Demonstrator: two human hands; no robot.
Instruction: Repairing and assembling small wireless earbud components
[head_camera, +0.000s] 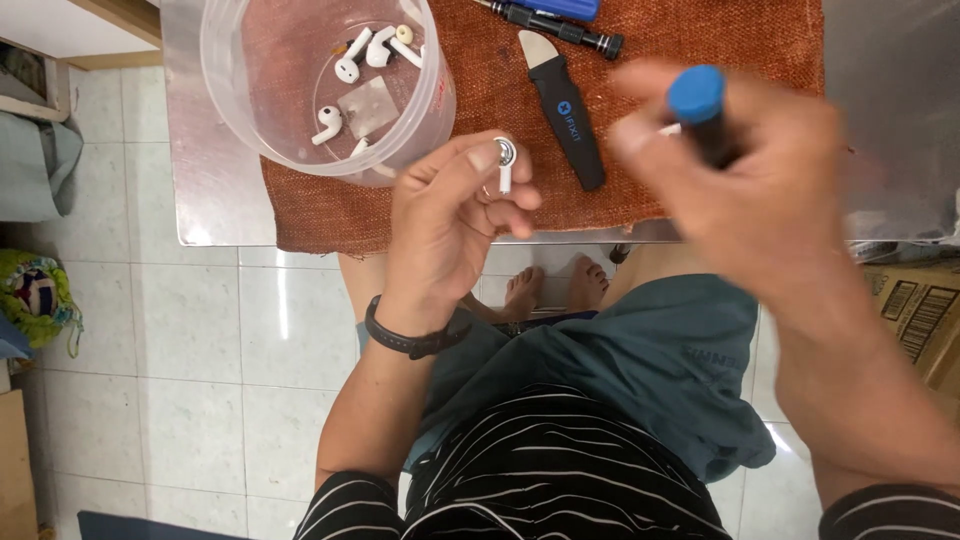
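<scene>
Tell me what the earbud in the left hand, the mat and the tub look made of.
Earbud: glossy white plastic, apparently with a metal mesh face. Mat: coarse rust-brown woven cloth, visible weave. Tub: clear, slightly cloudy plastic; contents show through.

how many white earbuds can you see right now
4: one in the left hand, pinched earbud; three in the clear tub. Loose pieces may hide more.

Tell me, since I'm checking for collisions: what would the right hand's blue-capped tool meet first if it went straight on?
Probably the white earbud pinched in the left hand; the right hand is blurred, so depth is uncertain.
</scene>
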